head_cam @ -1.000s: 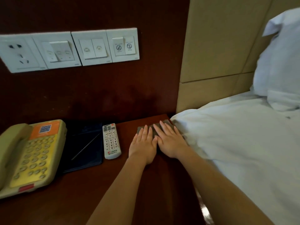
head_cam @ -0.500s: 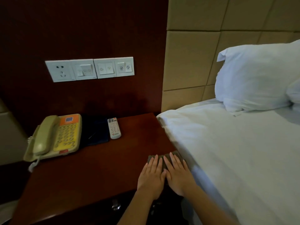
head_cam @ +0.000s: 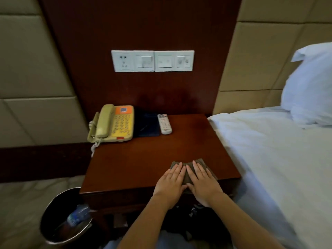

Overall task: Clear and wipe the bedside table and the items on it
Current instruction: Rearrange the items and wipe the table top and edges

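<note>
A grey-brown cloth [head_cam: 186, 169] lies at the front right of the dark red wooden bedside table [head_cam: 143, 159]. My left hand [head_cam: 170, 184] and my right hand [head_cam: 203, 182] press flat on it side by side, fingers straight. At the back left of the table stand a beige and yellow telephone [head_cam: 115, 124], a dark blue folder [head_cam: 147, 125] and a white remote control [head_cam: 164, 124].
A bed with a white sheet [head_cam: 278, 159] and a pillow [head_cam: 310, 87] adjoins the table on the right. A metal bin [head_cam: 62, 218] holding a plastic bottle [head_cam: 78, 213] stands on the floor at the lower left. A white switch and socket panel [head_cam: 152, 60] is on the wall.
Both hands have dragged the cloth from the back of the table, beside the remote, to its front edge. The view has pulled back and now takes in the bin and the floor.
</note>
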The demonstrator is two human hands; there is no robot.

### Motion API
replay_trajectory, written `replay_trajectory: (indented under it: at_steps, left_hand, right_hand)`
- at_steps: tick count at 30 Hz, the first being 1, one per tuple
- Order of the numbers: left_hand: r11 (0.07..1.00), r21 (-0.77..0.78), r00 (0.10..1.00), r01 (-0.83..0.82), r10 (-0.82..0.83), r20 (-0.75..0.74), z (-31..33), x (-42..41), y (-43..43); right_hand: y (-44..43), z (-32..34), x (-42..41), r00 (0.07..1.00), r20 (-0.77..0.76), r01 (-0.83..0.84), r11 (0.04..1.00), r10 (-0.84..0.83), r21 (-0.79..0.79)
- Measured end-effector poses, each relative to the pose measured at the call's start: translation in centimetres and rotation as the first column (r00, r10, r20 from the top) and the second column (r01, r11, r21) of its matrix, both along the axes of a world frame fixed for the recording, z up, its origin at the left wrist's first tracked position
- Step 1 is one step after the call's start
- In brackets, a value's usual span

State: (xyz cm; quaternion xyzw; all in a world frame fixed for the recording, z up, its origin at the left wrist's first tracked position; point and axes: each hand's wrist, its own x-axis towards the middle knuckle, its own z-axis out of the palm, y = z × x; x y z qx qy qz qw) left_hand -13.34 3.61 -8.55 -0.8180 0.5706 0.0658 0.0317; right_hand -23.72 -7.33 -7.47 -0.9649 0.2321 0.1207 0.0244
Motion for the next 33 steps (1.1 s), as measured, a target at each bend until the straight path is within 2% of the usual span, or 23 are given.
replay_trajectory:
  at_steps: [3, 10, 20, 22, 25, 30, 31, 33]
  left_hand:
    - [1.000, 0.005, 0.999, -0.013, 0.013, 0.032, -0.5, 1.4, 1.9]
    - [0.998, 0.007, 0.994, -0.068, 0.067, 0.092, -0.7, 4.9, 7.6]
    - [0.974, -0.100, 0.962, -0.204, 0.218, 0.166, -1.3, 11.3, 18.9]
    - [0.963, -0.090, 0.960, -0.255, 0.263, 0.096, -1.0, 12.1, 20.4]
    - [0.957, -0.097, 0.955, -0.274, 0.283, 0.087, -1.7, 13.6, 22.7]
    - [0.923, -0.001, 0.922, -0.385, 0.385, 0.046, -3.6, 15.1, 27.0]
    - [0.898, -0.011, 0.898, -0.439, 0.439, -0.019, -4.2, 15.2, 27.5]
    - [0.753, -0.108, 0.743, -0.649, 0.597, -0.301, -3.9, 14.7, 27.3]
  right_hand:
    - [1.6, -0.2, 1.5, 0.997, -0.040, -0.060, 0.998, 0.059, -0.033]
    - [6.9, 0.3, 5.6, 0.994, -0.027, -0.103, 0.995, 0.103, -0.018]
    - [16.6, 0.1, 14.0, 0.962, -0.017, -0.273, 0.962, 0.273, -0.018]
    - [17.9, 0.0, 15.4, 0.952, -0.013, -0.305, 0.952, 0.305, 0.000]
    - [19.5, -0.2, 17.1, 0.935, 0.012, -0.353, 0.935, 0.353, 0.018]
    - [23.0, -0.4, 20.4, 0.897, 0.048, -0.441, 0.895, 0.439, 0.065]
    - [23.5, -0.4, 21.0, 0.892, 0.047, -0.452, 0.889, 0.449, 0.073]
    - [23.7, -0.5, 21.8, 0.886, 0.046, -0.463, 0.881, 0.461, 0.097]
